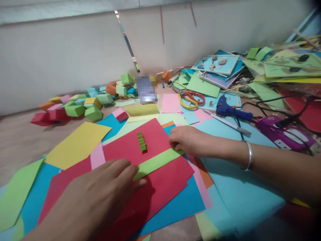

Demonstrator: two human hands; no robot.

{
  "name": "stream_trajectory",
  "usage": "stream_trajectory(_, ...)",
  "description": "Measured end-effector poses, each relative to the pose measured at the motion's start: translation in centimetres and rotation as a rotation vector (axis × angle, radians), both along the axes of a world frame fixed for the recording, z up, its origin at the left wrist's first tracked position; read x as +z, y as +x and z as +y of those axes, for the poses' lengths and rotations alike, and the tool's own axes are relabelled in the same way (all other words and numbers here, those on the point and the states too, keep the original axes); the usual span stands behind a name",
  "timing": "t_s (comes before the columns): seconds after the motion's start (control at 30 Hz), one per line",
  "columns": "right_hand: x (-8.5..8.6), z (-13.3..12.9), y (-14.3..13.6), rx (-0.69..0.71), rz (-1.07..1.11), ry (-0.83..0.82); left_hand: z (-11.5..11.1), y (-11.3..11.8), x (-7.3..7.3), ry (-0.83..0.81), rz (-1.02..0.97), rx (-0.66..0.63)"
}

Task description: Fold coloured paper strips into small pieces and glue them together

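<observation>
A light green paper strip (159,163) lies slantwise over a sheet of red paper (170,179). My left hand (105,187) is at the strip's near left end, its fingers bent over it and the thumb alongside. At the far right end, my right hand (185,139) has its fingers curled together on the strip, with the fingertips partly hidden. Just beyond the strip, a small green accordion-folded paper piece (141,142) rests on the red sheet. Blue, pink and orange sheets show from under the red paper.
Folded paper blocks (75,109) are heaped at the back left. Yellow- and red-handled scissors (192,100), a blue glue gun (232,110), a craft knife (229,124) and a purple power strip (283,132) with black cables lie right. Framed pictures (218,65) are stacked behind.
</observation>
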State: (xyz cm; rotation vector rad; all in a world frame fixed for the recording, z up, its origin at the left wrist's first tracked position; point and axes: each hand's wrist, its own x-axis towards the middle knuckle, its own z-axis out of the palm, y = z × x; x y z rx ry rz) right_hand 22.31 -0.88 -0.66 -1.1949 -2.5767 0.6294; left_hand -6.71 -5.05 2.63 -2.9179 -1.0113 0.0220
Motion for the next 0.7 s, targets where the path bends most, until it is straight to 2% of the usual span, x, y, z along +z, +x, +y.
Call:
stream_trajectory(0.07,-0.1,-0.1,0.0,-0.004,0.011,0.002,0.9,3.1,0.4,0.051,0.016,0.036)
stream_trajectory(0.13,0.0,-0.3,-0.1,-0.001,0.01,0.006,1.3,4.3,-0.2,0.03,0.004,0.06)
stream_trajectory(0.23,0.9,-0.5,-0.1,-0.017,-0.021,-0.022,1.4,3.9,-1.7,-0.038,-0.002,0.094)
stream_trajectory(0.3,1.8,-0.6,0.0,-0.04,-0.016,-0.052,1.3,3.3,-2.1,-0.045,-0.012,0.088)
stream_trajectory(0.43,2.7,-0.5,0.3,-0.019,0.101,-0.006,1.3,3.0,-1.9,0.108,-0.082,0.034)
stream_trajectory(0.53,2.1,-0.6,0.1,0.058,0.051,0.157,1.3,3.3,-1.6,0.234,-0.111,-0.025)
stream_trajectory(0.7,1.0,-1.9,-0.7,0.128,-0.179,0.658,0.5,3.5,-1.6,0.348,-0.16,-0.149)
